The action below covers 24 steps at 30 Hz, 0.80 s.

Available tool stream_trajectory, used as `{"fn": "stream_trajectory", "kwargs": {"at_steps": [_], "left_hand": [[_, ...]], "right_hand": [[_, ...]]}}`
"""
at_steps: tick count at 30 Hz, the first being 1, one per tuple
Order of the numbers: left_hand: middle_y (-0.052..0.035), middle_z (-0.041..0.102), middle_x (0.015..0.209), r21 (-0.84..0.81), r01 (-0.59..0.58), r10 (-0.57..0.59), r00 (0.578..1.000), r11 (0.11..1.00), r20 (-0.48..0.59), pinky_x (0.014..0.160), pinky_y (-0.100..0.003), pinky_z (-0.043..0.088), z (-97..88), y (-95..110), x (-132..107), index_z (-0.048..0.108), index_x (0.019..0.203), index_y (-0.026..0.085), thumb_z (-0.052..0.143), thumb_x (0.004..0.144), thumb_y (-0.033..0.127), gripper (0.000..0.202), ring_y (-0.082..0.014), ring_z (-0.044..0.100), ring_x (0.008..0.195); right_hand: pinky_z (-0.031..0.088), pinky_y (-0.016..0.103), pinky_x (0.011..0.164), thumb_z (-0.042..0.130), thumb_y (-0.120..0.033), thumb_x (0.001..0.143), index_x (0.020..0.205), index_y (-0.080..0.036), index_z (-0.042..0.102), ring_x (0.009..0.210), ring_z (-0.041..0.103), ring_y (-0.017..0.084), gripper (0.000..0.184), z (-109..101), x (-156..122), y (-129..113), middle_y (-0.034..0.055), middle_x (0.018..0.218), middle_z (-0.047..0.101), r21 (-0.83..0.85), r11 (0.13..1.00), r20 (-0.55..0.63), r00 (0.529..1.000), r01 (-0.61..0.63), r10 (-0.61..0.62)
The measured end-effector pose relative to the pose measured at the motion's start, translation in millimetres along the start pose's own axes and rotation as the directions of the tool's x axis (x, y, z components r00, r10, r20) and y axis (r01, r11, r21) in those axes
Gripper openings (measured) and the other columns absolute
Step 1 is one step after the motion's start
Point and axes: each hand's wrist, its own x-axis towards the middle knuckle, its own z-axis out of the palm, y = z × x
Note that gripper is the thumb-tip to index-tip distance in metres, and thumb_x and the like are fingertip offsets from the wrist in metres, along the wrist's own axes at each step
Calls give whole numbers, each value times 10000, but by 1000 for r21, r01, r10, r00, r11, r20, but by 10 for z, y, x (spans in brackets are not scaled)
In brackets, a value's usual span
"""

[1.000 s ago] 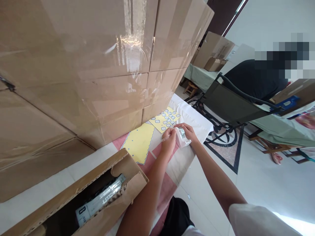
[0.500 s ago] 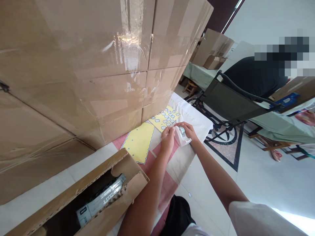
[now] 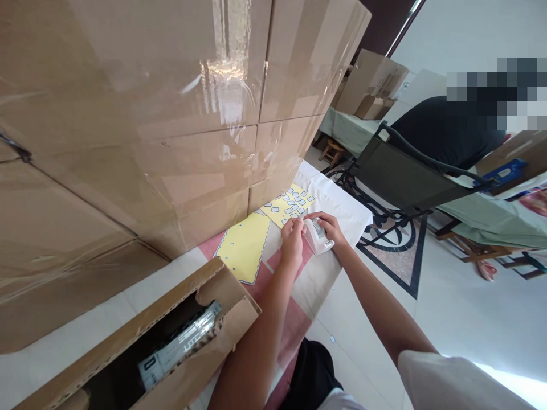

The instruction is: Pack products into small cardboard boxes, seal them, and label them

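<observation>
A white tape dispenser (image 3: 317, 241) with a roll in it sits over the pink and white checked cloth. My right hand (image 3: 329, 226) curls round its far side, fingers over the roll. Close by the dispenser's left end, my left hand (image 3: 293, 232) is closed in a pinch; anything between its fingertips is too small to make out. Just beyond my hands lies a yellow sheet (image 3: 282, 208) covered with small pale, dark-edged squares. A second yellow sheet (image 3: 244, 246), scallop-edged and with a few small blue marks, lies left of my left forearm.
Tall stacked cardboard boxes (image 3: 205, 148) wall off the left side. An open carton (image 3: 239, 319) holding a clear-wrapped item (image 3: 179, 344) stands beside my left forearm. To the right, a person in dark clothes sits in a folding chair (image 3: 410, 171) by a green-covered table (image 3: 482, 219).
My right fingers have shifted slightly over the dispenser's roll, and my left fingertips have moved a little. The whole view has drifted slightly; the sheets and boxes are otherwise unchanged.
</observation>
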Motion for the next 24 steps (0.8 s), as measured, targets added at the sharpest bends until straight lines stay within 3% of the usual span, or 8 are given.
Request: {"fn": "stream_trajectory", "kwargs": {"at_steps": [10,24], "left_hand": [[47,324,679,-109,-9,7,1000,994,-18,650,-258,394,-6,78,16,342,685,229,636,888,507,453,-103,384,620],[37,293,726,-293,39,-37,999,955,13,603,-241,378,65,258,-63,369,692,210,653,904,378,392,-84,335,615]], "right_hand": [[479,399,1008,557,-265,692,924,-234,786,1092,665,305,328,-27,2,28,43,1063,782,5,999,28,999,32,-32],[475,410,1000,607,-359,767,926,-230,763,1113,658,314,257,-25,8,56,63,1064,776,63,995,63,995,71,-75]]}}
